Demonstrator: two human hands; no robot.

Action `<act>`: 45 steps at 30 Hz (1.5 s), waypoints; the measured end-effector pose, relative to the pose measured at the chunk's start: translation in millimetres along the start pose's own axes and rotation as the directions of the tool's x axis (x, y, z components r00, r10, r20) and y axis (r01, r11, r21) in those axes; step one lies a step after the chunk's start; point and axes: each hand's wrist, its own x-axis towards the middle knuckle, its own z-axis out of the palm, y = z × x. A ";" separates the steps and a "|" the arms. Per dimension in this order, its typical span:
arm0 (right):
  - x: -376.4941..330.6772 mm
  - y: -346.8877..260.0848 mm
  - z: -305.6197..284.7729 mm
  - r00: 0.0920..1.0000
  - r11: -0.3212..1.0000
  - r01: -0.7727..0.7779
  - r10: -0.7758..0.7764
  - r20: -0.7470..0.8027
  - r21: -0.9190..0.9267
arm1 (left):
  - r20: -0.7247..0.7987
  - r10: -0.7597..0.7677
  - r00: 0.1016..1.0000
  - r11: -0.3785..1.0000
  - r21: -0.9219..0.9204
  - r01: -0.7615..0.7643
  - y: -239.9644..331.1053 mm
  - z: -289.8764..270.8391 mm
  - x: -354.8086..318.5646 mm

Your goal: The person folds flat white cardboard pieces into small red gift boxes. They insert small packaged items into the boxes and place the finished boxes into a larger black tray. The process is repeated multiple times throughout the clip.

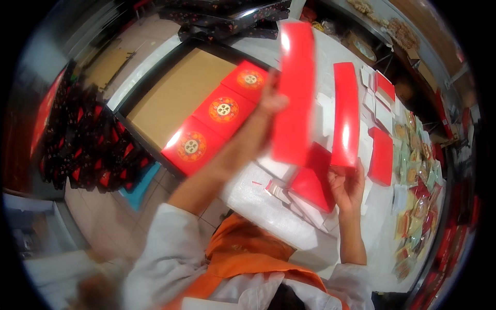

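My left hand (273, 95) grips the left edge of a long red glossy cardboard piece (295, 98), which is held upright above the table and slightly blurred. A second long red cardboard piece (345, 111) stands up from my right hand (349, 187), whose fingers close on its lower end. Whether the two pieces join cannot be told. Left of my left hand lies an open black-rimmed box (181, 93) with a tan bottom. Three red boxes (223, 109) with round gold emblems sit in a row along its right side. Below the held pieces is a red-and-white folded carton (312, 183).
White-and-red cartons (381, 155) lie on the white table to the right. Beyond them spread many small wrapped packets (418, 206). Dark patterned boxes (227, 18) are stacked at the back, with more (93, 139) piled at the left.
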 end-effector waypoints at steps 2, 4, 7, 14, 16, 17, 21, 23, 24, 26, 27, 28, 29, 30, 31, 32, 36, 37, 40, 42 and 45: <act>3.9 -5.1 -3.8 1.000 1.000 0.021 -0.021 -0.012 0.012 | 0.056 0.079 0.995 0.975 0.205 -0.089 32.8 -49.0 17.8; -4.8 -19.0 1.1 0.997 0.995 0.063 -0.066 -0.034 -0.074 | 0.039 0.244 0.969 0.774 0.595 -0.218 67.7 -90.9 35.6; -15.0 -37.6 -9.4 0.980 0.976 0.169 -0.182 -0.083 -0.141 | -0.087 0.217 0.972 -0.131 0.984 0.117 113.7 -159.6 52.7; -33.4 -50.2 -15.3 0.963 0.960 0.253 -0.261 -0.063 -0.117 | -0.271 0.036 0.962 -0.538 0.806 0.247 81.2 -257.6 85.0; -37.3 -52.3 -18.9 0.968 0.971 0.227 -0.233 -0.094 -0.069 | -0.191 0.018 0.981 -0.457 0.871 0.178 63.7 -257.2 101.2; -38.8 -52.8 -20.3 0.971 0.976 0.212 -0.216 -0.107 -0.041 | -0.142 0.059 0.988 -0.322 0.934 0.153 58.2 -261.0 109.9; -39.3 -46.6 -14.4 0.986 0.988 0.140 -0.145 -0.083 -0.068 | -0.170 0.313 0.934 0.198 0.974 0.111 62.4 -254.8 120.7; -38.1 -38.3 -4.5 0.981 0.986 0.159 -0.165 -0.107 -0.058 | -0.396 0.358 0.845 0.562 0.815 0.144 72.6 -235.8 112.0; -39.5 -32.3 -3.5 0.932 0.832 0.335 -0.362 0.023 -0.442 | -0.404 0.273 0.873 0.674 0.728 0.126 74.6 -209.7 102.6; -39.1 -20.8 -3.3 0.885 0.564 0.445 -0.396 0.245 -0.695 | -0.385 0.099 0.917 0.851 0.511 0.123 64.9 -143.9 63.9; -34.8 -14.5 -0.5 0.911 0.617 0.412 -0.301 0.283 -0.670 | -0.187 0.097 0.977 0.822 0.568 0.027 48.0 -132.6 43.9; -26.4 -10.9 3.3 0.971 0.938 0.126 -0.050 0.235 -0.323 | 0.030 0.079 0.996 0.802 0.592 -0.081 24.4 -120.3 28.1; -22.5 -3.6 5.0 0.930 0.963 -0.251 0.213 0.301 0.093 | 0.157 -0.001 0.988 0.890 0.451 -0.071 2.9 -98.5 7.3; -18.1 13.1 -1.7 0.948 0.978 -0.200 0.207 0.241 -0.053 | 0.285 -0.053 0.957 0.948 0.315 -0.042 -18.2 -73.9 -10.6; -16.5 31.2 -5.0 0.967 0.969 -0.143 0.180 0.179 -0.202 | 0.248 -0.107 0.963 0.951 0.309 0.026 -33.4 -51.6 -21.7; -22.7 49.7 16.0 0.969 0.949 -0.227 0.243 0.049 -0.217 | 0.198 -0.155 0.968 0.951 0.297 0.091 -45.7 -31.6 -34.6; -24.5 73.8 35.6 0.949 0.938 -0.315 0.312 -0.046 -0.144 | 0.219 -0.097 0.971 0.980 0.194 0.054 -46.9 -12.8 -53.9; -22.8 74.9 33.9 0.949 0.942 -0.315 0.310 -0.066 -0.114 | 0.221 -0.099 0.970 0.990 0.123 0.073 -45.8 -12.9 -57.5; -18.4 78.9 33.7 0.939 0.937 -0.340 0.334 -0.087 -0.074 | 0.280 -0.064 0.958 0.998 0.007 0.065 -36.0 -16.6 -67.1; -16.9 79.9 43.1 0.927 0.919 -0.376 0.372 -0.052 -0.122 | 0.223 -0.156 0.962 0.987 0.065 0.145 -17.6 -10.5 -70.8; -14.7 80.3 51.1 0.916 0.894 -0.381 0.400 0.034 -0.234 | 0.087 -0.186 0.979 0.982 0.047 0.182 10.4 -6.0 -75.5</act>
